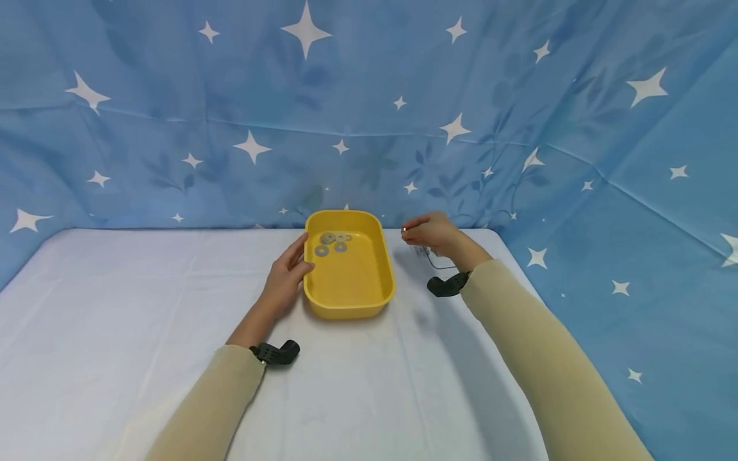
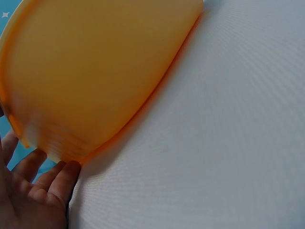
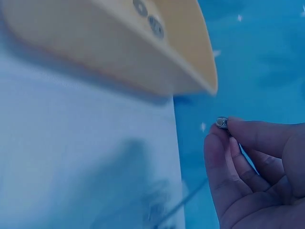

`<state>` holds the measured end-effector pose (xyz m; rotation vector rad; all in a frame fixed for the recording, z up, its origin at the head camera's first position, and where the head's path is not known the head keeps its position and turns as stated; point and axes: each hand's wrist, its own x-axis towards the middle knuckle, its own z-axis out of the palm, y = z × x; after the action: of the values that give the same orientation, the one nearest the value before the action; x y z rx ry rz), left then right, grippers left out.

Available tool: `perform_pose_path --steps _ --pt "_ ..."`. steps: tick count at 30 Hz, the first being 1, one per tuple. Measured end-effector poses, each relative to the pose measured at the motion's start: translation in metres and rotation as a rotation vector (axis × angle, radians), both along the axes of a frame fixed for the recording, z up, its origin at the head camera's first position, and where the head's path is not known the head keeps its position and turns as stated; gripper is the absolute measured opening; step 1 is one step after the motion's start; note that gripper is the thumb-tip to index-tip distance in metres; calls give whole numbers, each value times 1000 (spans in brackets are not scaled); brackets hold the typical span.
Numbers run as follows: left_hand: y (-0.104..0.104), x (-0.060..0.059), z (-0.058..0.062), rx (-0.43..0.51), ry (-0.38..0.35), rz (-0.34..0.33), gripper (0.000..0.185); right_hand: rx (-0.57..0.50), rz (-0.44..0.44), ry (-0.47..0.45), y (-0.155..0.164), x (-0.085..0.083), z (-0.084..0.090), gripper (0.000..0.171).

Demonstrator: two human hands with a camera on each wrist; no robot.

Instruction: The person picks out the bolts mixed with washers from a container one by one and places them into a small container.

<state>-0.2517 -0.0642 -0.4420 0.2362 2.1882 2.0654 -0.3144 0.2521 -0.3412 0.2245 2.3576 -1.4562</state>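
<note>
A yellow tray (image 1: 350, 282) sits at the centre of the head view on the white worktop (image 1: 115, 320), with several flat metal washers (image 1: 330, 242) lying at its far end. The left hand (image 1: 286, 276) rests with relaxed fingers against the tray's left wall. The right hand (image 1: 434, 232), raised just right of the tray, pinches a small metal piece (image 3: 221, 122) between thumb and fingertips. Open cloth lies left of the tray and toward the bottom of the frame; the star-printed blue backdrop (image 1: 369, 109) rises close behind the tray.

A yellow tray (image 1: 350, 301) sits on white cloth (image 1: 115, 320) before a blue, white-starred backdrop (image 1: 369, 96).
</note>
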Motion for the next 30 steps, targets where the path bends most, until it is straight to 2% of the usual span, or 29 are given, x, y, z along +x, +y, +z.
perform_pose_path --steps 4,8,11,15,20,30 --pt "-2 -5 -8 -10 22 12 68 71 -1 -1 19 0 -1 40" --pt "-3 -5 -8 -3 13 17 68 109 -18 29 37 3 -4 41" --pt "-2 -2 -3 7 -13 5 69 111 -54 14 47 4 -9 42" --pt "-1 7 12 -8 -31 -3 69 136 -83 -16 55 4 -17 42" --pt "-2 16 26 -22 -26 2 68 186 -93 7 59 3 -24 37" --pt "1 14 23 -31 -31 -12 70 274 -103 4 65 4 -38 29"
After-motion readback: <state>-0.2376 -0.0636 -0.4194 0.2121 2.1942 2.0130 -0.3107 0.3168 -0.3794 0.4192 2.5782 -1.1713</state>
